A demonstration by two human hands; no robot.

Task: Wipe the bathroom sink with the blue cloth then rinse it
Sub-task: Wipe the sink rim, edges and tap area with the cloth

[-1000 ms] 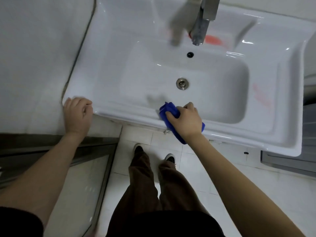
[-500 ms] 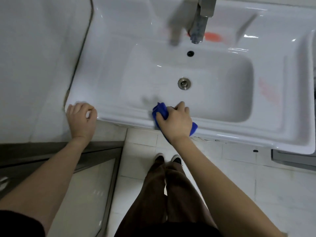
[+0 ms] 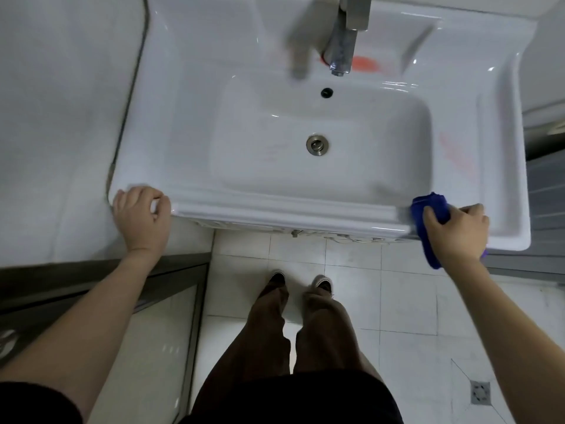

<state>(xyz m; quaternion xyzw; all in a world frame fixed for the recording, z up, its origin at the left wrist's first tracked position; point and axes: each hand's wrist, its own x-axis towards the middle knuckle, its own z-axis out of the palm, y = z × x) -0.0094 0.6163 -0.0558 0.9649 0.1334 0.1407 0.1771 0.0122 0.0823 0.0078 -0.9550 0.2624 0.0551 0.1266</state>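
The white ceramic sink [image 3: 275, 215] fills the upper half of the view, with a metal drain [image 3: 317, 144] at the basin's middle and a chrome tap [image 3: 342, 53] at the back. My right hand [image 3: 455, 231] grips the bunched blue cloth [image 3: 428, 206] and holds it against the sink's front rim near the right corner. My left hand [image 3: 142, 218] curls over the front left corner of the sink. Faint red smears [image 3: 455, 154] mark the right ledge, and an orange-red patch [image 3: 365, 63] lies behind the tap.
A white tiled wall [image 3: 61, 117] stands left of the sink. Below it is a grey framed glass panel [image 3: 146, 332]. My legs and shoes [image 3: 301, 284] stand on white floor tiles. A floor drain [image 3: 480, 392] sits at the lower right.
My right hand has slid the blue cloth along the front rim from its middle to the right corner. My left hand stays at the left corner.
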